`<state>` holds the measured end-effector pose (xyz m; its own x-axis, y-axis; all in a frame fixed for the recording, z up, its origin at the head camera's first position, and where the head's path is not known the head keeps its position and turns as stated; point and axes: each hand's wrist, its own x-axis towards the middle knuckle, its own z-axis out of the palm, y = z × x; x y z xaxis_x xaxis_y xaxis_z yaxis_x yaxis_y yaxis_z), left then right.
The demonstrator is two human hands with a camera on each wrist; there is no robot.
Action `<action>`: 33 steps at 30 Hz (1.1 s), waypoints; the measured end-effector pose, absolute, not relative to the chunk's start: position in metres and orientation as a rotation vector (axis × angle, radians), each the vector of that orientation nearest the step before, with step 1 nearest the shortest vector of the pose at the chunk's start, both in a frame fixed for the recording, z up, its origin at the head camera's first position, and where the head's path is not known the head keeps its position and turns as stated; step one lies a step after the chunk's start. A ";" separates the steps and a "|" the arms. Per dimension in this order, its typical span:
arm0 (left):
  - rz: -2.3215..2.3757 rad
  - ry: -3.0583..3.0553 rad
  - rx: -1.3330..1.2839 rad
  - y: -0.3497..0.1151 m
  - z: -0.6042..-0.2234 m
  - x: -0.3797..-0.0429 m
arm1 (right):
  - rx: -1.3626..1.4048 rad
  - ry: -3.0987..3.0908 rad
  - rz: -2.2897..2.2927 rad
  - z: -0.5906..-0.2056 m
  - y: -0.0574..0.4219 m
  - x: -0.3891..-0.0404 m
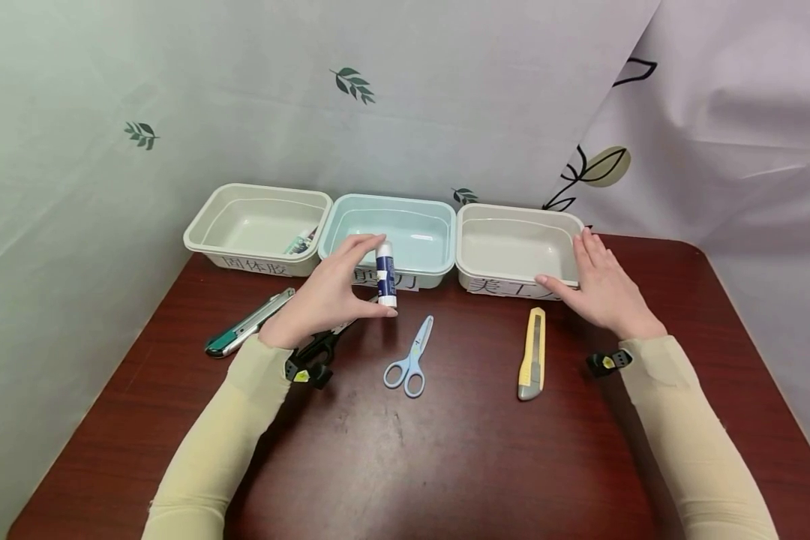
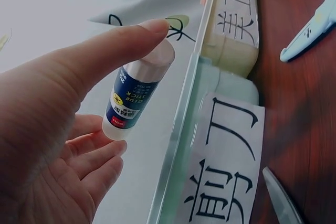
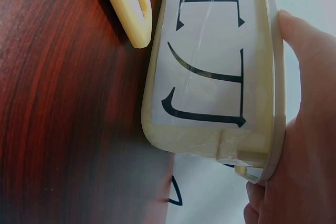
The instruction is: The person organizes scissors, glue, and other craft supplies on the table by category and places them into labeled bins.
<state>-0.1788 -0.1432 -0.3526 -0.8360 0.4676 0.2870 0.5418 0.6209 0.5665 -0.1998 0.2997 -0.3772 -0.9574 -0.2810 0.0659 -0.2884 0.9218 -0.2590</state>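
Observation:
My left hand (image 1: 334, 289) pinches a glue stick (image 1: 386, 274) by its ends between thumb and fingers, raised in front of the blue bin (image 1: 439, 279). In the left wrist view the glue stick (image 2: 131, 95) shows a dark blue label and white ends. My right hand (image 1: 604, 281) rests on the right end of the right-hand cream bin (image 1: 469, 262), thumb at the front rim and fingers along the side. Black-handled scissors (image 1: 320, 346) lie partly hidden beneath my left wrist. Light blue scissors (image 1: 410, 361) lie between the hands, and a yellow utility knife (image 1: 532, 356) lies nearer my right hand.
A left cream bin (image 1: 209, 247) holds a small item with a green and white wrapper (image 1: 301, 241). The three labelled bins stand side by side against the white curtain (image 1: 243, 90). A green and silver utility knife (image 1: 248, 324) lies on the dark red table (image 1: 445, 465) at left.

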 end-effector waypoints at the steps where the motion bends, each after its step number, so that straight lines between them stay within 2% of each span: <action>1: -1.008 -2.725 -0.841 -0.144 -0.353 -0.179 | 0.452 -3.052 0.417 -0.377 0.299 -0.200; 18: -1.005 -2.741 -0.680 -0.168 -0.350 -0.177 | 0.451 -3.051 0.413 -0.378 0.300 -0.200; 33: -0.982 -2.727 -0.613 -0.203 -0.343 -0.193 | 0.444 -3.052 0.431 -0.379 0.300 -0.200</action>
